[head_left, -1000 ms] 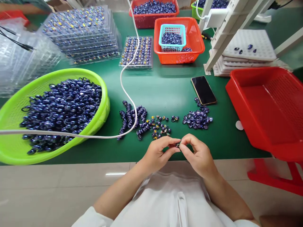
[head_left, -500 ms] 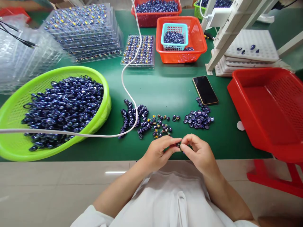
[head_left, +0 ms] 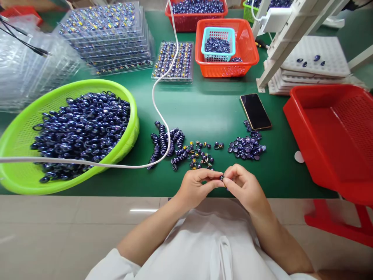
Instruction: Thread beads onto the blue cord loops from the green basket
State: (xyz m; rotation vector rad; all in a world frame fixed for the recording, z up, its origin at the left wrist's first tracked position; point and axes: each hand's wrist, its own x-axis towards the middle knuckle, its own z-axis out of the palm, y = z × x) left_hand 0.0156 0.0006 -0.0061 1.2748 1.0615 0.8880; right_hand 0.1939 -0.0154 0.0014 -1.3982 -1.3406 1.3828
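Note:
My left hand point(head_left: 198, 186) and my right hand point(head_left: 244, 186) meet at the front edge of the green table. Between their fingertips is a small dark glossy piece point(head_left: 222, 177), mostly covered, so its exact kind cannot be made out. Both hands pinch it. Just beyond them lie loose dark pieces with gold-coloured parts point(head_left: 201, 156). Right of these is a heap of flat, shiny dark blue stones point(head_left: 247, 148). Ringed dark pieces point(head_left: 163, 140) are lined up in rows to the left.
A lime-green basket point(head_left: 134, 120) heaped with dark ringed pieces fills the left side. A white cable point(head_left: 157, 105) loops across the table. Filled clear trays point(head_left: 116, 42), an orange basket point(head_left: 227, 70), a phone point(head_left: 255, 111) and a red bin point(head_left: 303, 132) stand around.
The whole view has shifted slightly, with table items appearing a little further right. My fingertips have drawn a bit closer together around the small dark piece.

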